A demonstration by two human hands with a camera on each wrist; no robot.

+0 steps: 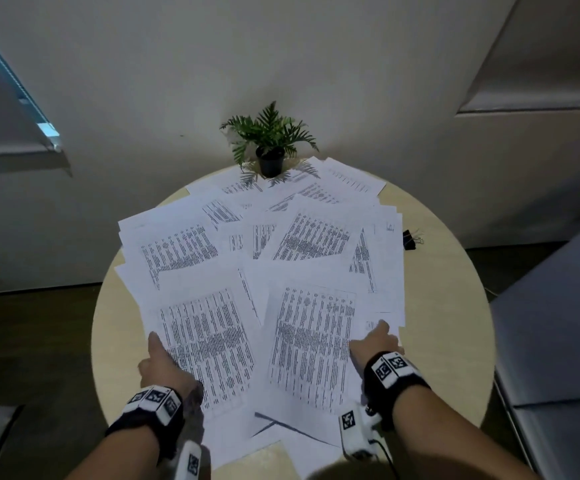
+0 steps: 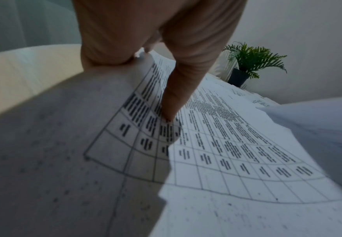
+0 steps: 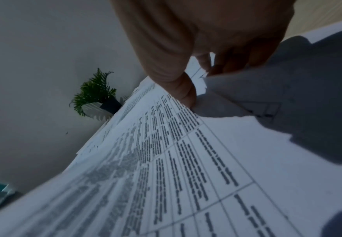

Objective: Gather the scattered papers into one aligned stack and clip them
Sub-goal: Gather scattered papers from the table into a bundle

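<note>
Papers [image 1: 309, 244] lie spread & overlapping across most of a round bench [image 1: 454, 306], printed w/ tables, edges at all angles, no stack formed. Far sheets reach the pot of a plant [image 1: 270, 147] at the back edge; some sit under its fronds. Clip [image 1: 410, 237], black binder type w/ wire handles, sits on bare bench just beside the papers' right edge, well apart from both hands.

Left hand [image 1: 164, 365] at the near-left edge of the spread. Left wrist view: thumb [image 2: 178, 89] pressed down on top of a printed sheet [image 2: 216, 144], fingers [image 2: 105, 48] curled at that sheet's edge, tips hidden, so it looks like a pinch on the sheet. The sheet bows up a little near the hand.

Right hand [image 1: 375, 344] at the near-right of the spread, on the right edge of a front sheet [image 1: 312, 344]. Right wrist view: thumb [image 3: 178, 80] on top of the sheet edge, fingers [image 3: 237, 61] curled beneath & behind among lower sheets, clamped on paper; that edge is lifted off the ones below.
</note>
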